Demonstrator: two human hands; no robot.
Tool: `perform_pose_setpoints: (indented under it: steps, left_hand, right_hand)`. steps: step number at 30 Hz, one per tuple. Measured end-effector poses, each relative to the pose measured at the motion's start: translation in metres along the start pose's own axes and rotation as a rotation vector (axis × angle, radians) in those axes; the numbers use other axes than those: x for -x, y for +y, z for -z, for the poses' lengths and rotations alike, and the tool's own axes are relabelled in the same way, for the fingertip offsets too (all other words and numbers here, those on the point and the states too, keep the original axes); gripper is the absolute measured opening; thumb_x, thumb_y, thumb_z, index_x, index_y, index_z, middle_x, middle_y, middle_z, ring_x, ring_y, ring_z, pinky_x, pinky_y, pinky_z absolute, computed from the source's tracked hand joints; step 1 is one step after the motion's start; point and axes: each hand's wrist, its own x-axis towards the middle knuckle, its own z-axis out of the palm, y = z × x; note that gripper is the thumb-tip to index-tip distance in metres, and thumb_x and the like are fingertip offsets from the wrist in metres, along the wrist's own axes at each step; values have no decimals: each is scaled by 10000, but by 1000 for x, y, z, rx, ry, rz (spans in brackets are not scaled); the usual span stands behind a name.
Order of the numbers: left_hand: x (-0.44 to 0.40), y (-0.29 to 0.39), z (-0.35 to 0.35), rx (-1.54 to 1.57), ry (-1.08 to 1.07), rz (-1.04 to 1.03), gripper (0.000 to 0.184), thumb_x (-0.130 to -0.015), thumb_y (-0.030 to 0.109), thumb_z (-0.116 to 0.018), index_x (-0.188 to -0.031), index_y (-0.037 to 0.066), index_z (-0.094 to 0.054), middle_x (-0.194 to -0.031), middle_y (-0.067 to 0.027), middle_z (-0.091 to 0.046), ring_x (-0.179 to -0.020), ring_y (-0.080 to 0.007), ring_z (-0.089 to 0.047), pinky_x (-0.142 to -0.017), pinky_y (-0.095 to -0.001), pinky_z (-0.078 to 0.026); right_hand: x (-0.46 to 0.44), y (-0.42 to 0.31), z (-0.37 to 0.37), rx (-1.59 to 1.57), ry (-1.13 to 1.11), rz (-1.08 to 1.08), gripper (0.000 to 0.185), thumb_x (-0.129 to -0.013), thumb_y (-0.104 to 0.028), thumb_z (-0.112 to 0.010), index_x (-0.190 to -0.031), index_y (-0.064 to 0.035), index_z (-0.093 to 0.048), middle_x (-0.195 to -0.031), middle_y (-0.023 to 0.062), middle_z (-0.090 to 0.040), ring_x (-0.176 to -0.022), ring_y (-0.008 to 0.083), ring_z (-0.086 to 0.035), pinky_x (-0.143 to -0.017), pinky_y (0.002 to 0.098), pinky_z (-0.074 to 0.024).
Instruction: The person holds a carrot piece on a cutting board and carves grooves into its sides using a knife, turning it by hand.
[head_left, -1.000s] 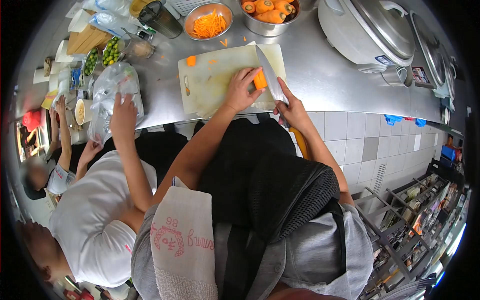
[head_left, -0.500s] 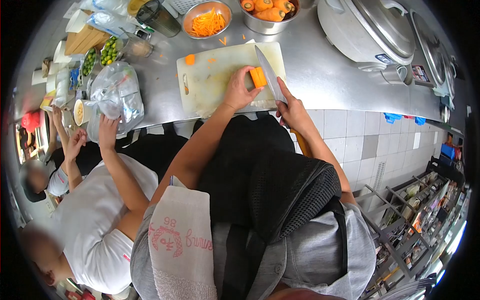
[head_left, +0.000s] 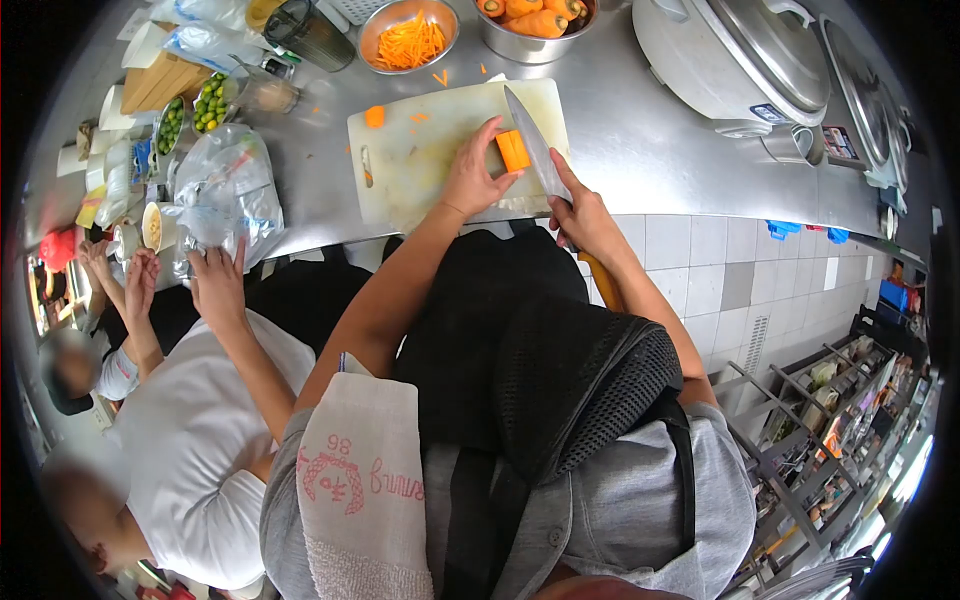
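Observation:
An orange block of cut carrot (head_left: 513, 151) lies on the white cutting board (head_left: 400, 180), with cut lines showing on it. My left hand (head_left: 476, 172) curves around its left side, thumb near the lower edge and forefinger spread a little off the upper corner. In my right hand (head_left: 583, 212) is a kitchen knife (head_left: 536, 145), its blade slanting up and left along the carrot's right side. The knife's yellow-brown handle sticks out below my fist. A smaller carrot chunk (head_left: 375, 117) sits at the board's upper left, near some orange scraps.
Behind the board stand a bowl of carrot strips (head_left: 408, 42) and a metal pot of carrots (head_left: 538, 24). A large rice cooker (head_left: 700, 70) is at right. At left, a co-worker's hand (head_left: 218, 283) touches a clear plastic bag (head_left: 235, 180); bowls of limes (head_left: 211, 103) stand behind.
My left forefinger has lifted slightly away from the carrot block. The knife stays close to the block's right side. The co-worker's hand at the bag has shifted a little.

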Motion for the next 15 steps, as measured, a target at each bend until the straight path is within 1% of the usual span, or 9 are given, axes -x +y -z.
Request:
perform_pose_setpoints:
  steps: [6, 15]
  left_hand:
    - [-1, -2, 1, -50, -8, -35, 974, -776, 211, -925, -1573, 65, -383, -1407, -169, -636, -1317, -352, -607, -1113, -459, -466]
    - [-2, 1, 1, -40, 3, -24, 984, -771, 224, -938, -1575, 73, -391, -1424, -184, -617, -1305, -362, -614, -1092, -454, -487]
  right_hand:
    - [-3, 5, -6, -45, 4, -18, 741, -1056, -50, -526, -1699, -270, -230, -709, 68, -650, -513, 133, -615, -525, 322, -546]
    - [-5, 12, -17, -130, 36, -4, 742, -1071, -66, -542, -1701, -288, -221, -712, 40, -623, -536, 110, -592, -533, 302, -537]
